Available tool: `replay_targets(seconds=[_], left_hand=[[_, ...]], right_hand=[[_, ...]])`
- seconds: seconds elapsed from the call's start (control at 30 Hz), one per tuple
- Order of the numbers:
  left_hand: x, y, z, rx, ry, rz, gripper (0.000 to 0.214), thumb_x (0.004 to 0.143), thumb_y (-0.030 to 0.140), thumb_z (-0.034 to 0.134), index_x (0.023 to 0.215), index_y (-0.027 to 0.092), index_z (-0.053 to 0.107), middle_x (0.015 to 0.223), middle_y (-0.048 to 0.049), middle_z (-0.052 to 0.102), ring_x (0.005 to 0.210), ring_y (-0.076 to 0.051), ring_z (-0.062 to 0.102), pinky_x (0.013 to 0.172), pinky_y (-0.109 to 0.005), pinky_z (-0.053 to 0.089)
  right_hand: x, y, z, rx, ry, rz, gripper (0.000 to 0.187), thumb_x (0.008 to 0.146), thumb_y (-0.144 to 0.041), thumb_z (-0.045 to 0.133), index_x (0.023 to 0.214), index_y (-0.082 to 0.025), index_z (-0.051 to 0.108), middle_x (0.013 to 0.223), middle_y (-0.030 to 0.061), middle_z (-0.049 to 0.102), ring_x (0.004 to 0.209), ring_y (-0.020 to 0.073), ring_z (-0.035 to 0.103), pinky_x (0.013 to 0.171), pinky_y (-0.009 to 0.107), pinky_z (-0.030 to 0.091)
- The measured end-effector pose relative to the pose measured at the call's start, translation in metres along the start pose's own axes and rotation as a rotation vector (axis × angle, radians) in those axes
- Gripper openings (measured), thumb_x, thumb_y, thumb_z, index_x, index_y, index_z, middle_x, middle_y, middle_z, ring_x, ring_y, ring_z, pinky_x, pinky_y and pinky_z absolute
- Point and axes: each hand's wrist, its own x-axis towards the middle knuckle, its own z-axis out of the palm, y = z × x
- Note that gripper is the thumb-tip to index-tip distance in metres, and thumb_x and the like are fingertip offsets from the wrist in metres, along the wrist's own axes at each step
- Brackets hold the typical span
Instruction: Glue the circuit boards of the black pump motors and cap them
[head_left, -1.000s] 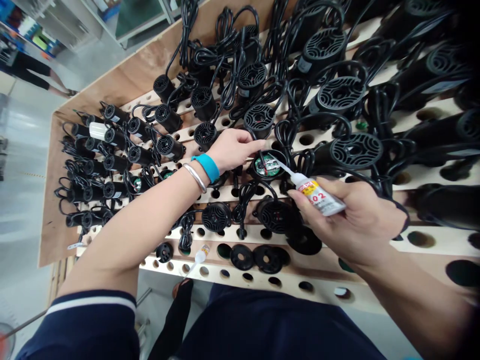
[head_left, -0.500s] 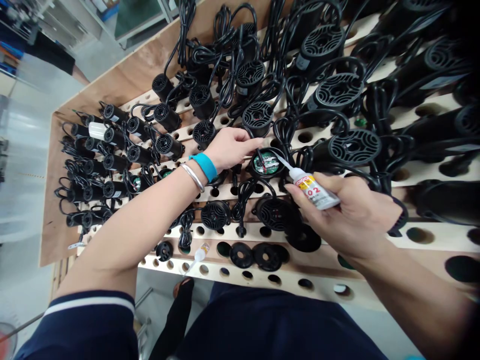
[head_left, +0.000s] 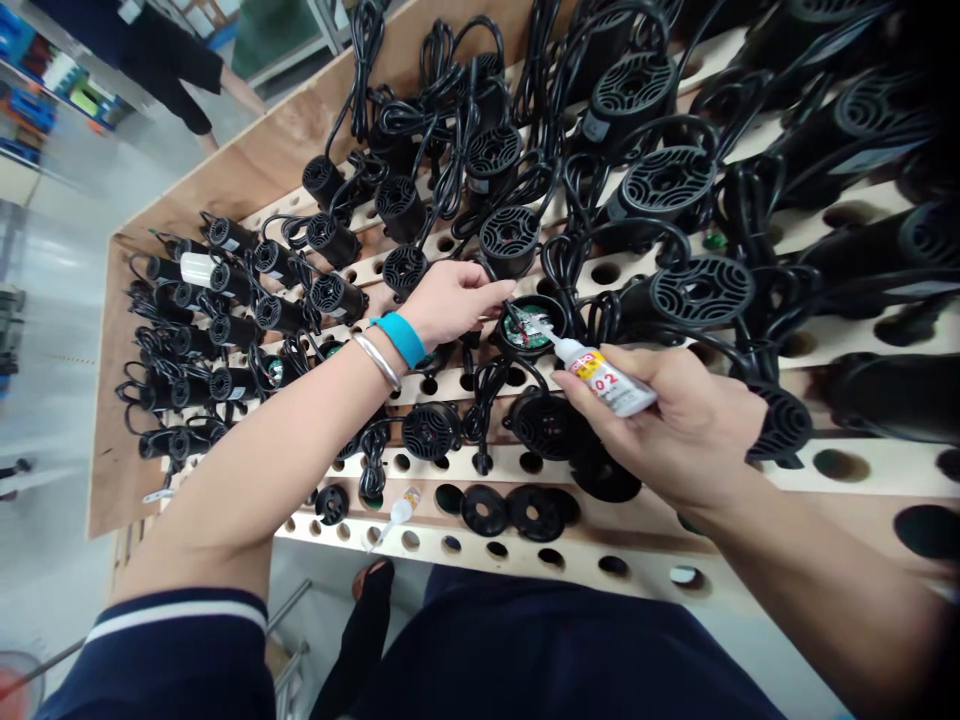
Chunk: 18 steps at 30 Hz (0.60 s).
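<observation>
The wooden rack (head_left: pixel 277 140) takes up most of the space in front of me, its slats drilled with rows of round holes. Past its wall, at the upper left, a co-worker (head_left: pixel 165 60) in dark clothes is partly in sight. Black units (head_left: pixel 669 185) with slotted tops crowd the slats, bundled black cords (head_left: pixel 365 60) looping among them. The right hand (head_left: pixel 675 420) has its fingers wrapped round a small white bottle (head_left: pixel 611 385) with red and yellow print, tilted so that its thin nozzle reaches inside an open unit (head_left: pixel 521 350) near the middle of the rack; I can't tell whether the tip touches anything. The left hand (head_left: pixel 456 300) is at that unit's upper left edge, fingers drawn narrow, though I can't see whether they pinch a wire. Round that wrist are a blue band (head_left: pixel 405 340) and a silver bangle (head_left: pixel 377 361). Two black discs (head_left: pixel 484 512) lie side by side near the front edge, with a second bottle (head_left: pixel 404 506) to their left. Smallest of all is the green board (head_left: pixel 517 335) inside the open unit, red wires showing on it.
</observation>
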Motion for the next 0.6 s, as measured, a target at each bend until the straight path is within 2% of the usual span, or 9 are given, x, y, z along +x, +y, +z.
replay_targets(seconds=[0.17, 0.33, 0.5, 0.6], left_hand=[[0.001, -0.001, -0.001, 0.000, 0.000, 0.005, 0.035, 0.088, 0.016, 0.060, 0.057, 0.013, 0.046, 0.063, 0.0009, 0.057, 0.059, -0.005, 0.054, 0.058, -0.019, 0.044], [0.003, -0.003, -0.001, -0.023, -0.011, 0.001, 0.033, 0.089, 0.016, 0.060, 0.059, 0.013, 0.047, 0.066, -0.0002, 0.059, 0.059, -0.005, 0.053, 0.057, -0.019, 0.043], [0.004, -0.003, -0.001, -0.049, -0.017, -0.004, 0.032, 0.088, 0.016, 0.060, 0.059, 0.013, 0.046, 0.067, -0.0005, 0.061, 0.058, -0.005, 0.053, 0.057, -0.018, 0.043], [0.003, -0.003, -0.001, -0.038, -0.007, 0.001, 0.032, 0.088, 0.016, 0.060, 0.059, 0.013, 0.046, 0.068, -0.0006, 0.060, 0.059, -0.005, 0.053, 0.057, -0.018, 0.043]], right_hand=[[0.002, 0.002, 0.003, -0.007, 0.000, -0.034, 0.046, 0.091, -0.060, 0.049, 0.081, -0.017, 0.061, 0.062, 0.0017, 0.062, 0.050, 0.0126, 0.055, 0.046, 0.027, 0.028], [0.004, 0.004, 0.004, -0.023, 0.011, -0.057, 0.047, 0.091, -0.060, 0.049, 0.075, -0.017, 0.059, 0.057, 0.0014, 0.059, 0.048, 0.0113, 0.052, 0.046, 0.026, 0.028], [0.007, 0.001, 0.004, -0.004, -0.001, 0.001, 0.057, 0.088, -0.068, 0.045, 0.070, -0.016, 0.061, 0.057, 0.0037, 0.061, 0.046, 0.0106, 0.051, 0.044, 0.024, 0.027], [0.004, -0.002, -0.009, 0.060, -0.061, 0.109, 0.060, 0.086, -0.071, 0.044, 0.073, -0.016, 0.066, 0.059, 0.0045, 0.063, 0.045, 0.0120, 0.052, 0.042, 0.024, 0.027]])
